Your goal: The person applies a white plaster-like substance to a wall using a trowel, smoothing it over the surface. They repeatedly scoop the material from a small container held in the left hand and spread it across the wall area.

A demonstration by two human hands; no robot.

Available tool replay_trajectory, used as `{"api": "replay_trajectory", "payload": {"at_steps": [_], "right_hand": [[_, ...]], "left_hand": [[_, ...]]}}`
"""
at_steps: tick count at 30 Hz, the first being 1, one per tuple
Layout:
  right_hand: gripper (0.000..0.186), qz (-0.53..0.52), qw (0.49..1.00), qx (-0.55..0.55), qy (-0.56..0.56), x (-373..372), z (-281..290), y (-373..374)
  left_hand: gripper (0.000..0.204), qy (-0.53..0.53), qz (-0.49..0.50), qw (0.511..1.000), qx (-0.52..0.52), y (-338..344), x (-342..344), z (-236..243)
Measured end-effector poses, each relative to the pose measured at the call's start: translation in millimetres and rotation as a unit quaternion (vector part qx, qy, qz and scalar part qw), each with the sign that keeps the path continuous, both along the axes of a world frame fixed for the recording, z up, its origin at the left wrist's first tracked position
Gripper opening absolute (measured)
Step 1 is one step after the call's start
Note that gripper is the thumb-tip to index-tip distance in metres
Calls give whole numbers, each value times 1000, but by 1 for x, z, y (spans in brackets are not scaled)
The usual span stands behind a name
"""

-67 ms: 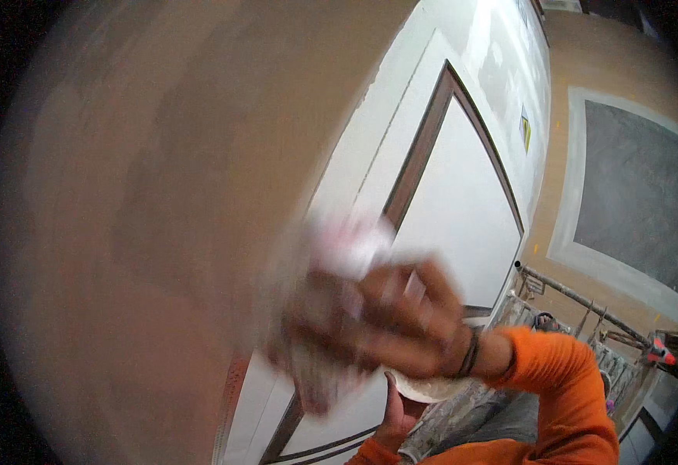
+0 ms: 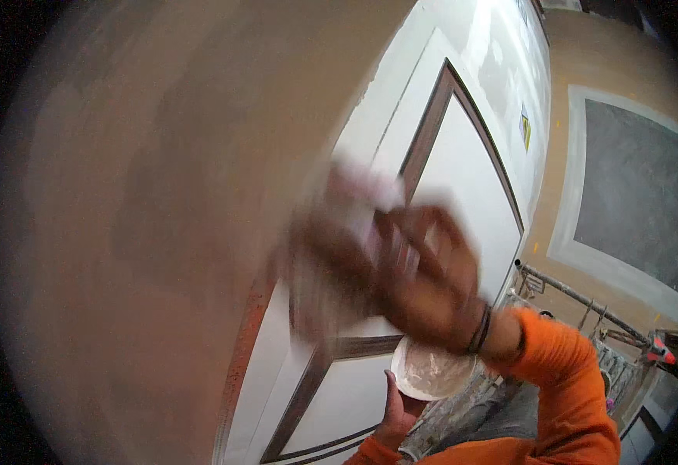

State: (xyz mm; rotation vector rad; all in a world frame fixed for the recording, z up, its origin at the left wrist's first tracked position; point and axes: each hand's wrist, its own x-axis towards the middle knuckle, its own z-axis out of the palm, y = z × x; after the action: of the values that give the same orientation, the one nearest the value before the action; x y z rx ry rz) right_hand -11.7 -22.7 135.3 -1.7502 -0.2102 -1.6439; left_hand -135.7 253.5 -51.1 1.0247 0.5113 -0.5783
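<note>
My right hand [image 2: 424, 271], smeared by motion, is raised in the middle of the view with its fingers curled. They close on a blurred thing with a pinkish-white part [image 2: 366, 186], whose kind I cannot make out. It lies at the edge of the large brown surface [image 2: 160, 232]; whether it touches is unclear. Lower down, my left hand [image 2: 399, 411] holds a white bowl [image 2: 432, 372] by its side, thumb up along the rim. Inside the bowl is a pale pinkish-beige paste. My right wrist covers part of the bowl's far rim.
White panels with dark brown frames [image 2: 426, 132] stand beyond my right hand. A red-brown strip [image 2: 247, 349] borders the brown surface. At the right are a metal rail [image 2: 564, 288] and a dark grey panel [image 2: 637, 194] with a pale border.
My right hand has swept upward and slightly right with the blurred thing. More of the bowl and its paste now shows below it. My left hand stays in place.
</note>
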Motion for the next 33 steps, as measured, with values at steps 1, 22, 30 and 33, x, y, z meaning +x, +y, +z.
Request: {"api": "replay_trajectory", "payload": {"at_steps": [1, 22, 30, 33], "right_hand": [[43, -41, 999, 18, -3, 21, 10, -18], [41, 55, 990, 126, -28, 46, -34, -105], [48, -172, 981, 43, -76, 169, -5, -223], [52, -195, 980, 18, -42, 199, 0, -216]], "left_hand": [[77, 36, 34, 999, -15, 0, 4, 1], [82, 30, 21, 999, 37, -44, 21, -18], [85, 52, 42, 994, -83, -103, 40, -24], [79, 47, 12, 999, 15, -97, 47, -37]]}}
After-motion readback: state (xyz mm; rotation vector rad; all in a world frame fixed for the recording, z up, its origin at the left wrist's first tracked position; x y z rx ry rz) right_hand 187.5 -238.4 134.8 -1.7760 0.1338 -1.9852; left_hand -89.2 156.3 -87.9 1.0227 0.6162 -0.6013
